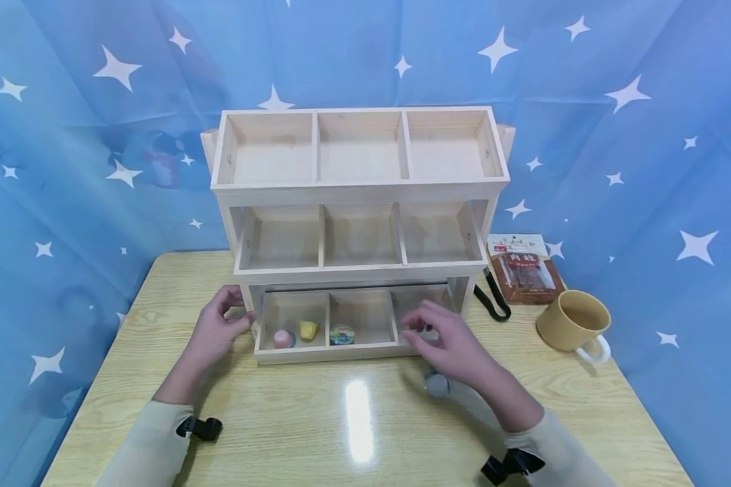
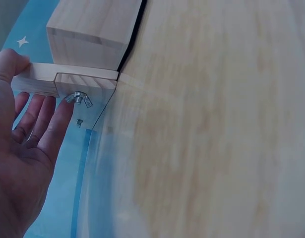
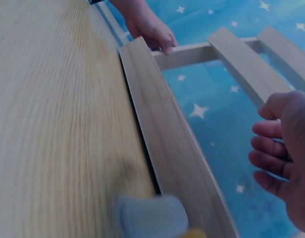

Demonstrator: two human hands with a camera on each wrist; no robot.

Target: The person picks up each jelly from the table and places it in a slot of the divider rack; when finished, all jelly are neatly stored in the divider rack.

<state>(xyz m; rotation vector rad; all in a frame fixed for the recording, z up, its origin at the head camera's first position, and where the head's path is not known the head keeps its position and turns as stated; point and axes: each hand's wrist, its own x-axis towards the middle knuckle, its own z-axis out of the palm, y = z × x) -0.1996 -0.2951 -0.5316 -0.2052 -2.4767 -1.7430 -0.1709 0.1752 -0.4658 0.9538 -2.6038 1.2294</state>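
A pale wooden three-tier shelf (image 1: 365, 272) stands on the table, each tier split into three compartments. My left hand (image 1: 218, 327) grips its left side piece, thumb on top and fingers beneath, by a metal wing nut (image 2: 79, 98). My right hand (image 1: 447, 341) hovers over the bottom right compartment with loosely bent fingers; the right wrist view shows nothing between them. The bottom left compartment holds a pink-and-blue piece (image 1: 283, 339) and a small yellow piece (image 1: 308, 330). In the bottom middle one lies a small round patterned container (image 1: 342, 335). A greyish round thing (image 1: 436, 385) appears below my right hand.
Right of the shelf stand a tan mug (image 1: 565, 323) with a white handle and a brown food packet (image 1: 526, 270). A black strap (image 1: 493, 297) lies beside the shelf. Blue star-patterned cloth (image 1: 365, 54) hangs behind and along both sides of the table (image 1: 268, 419).
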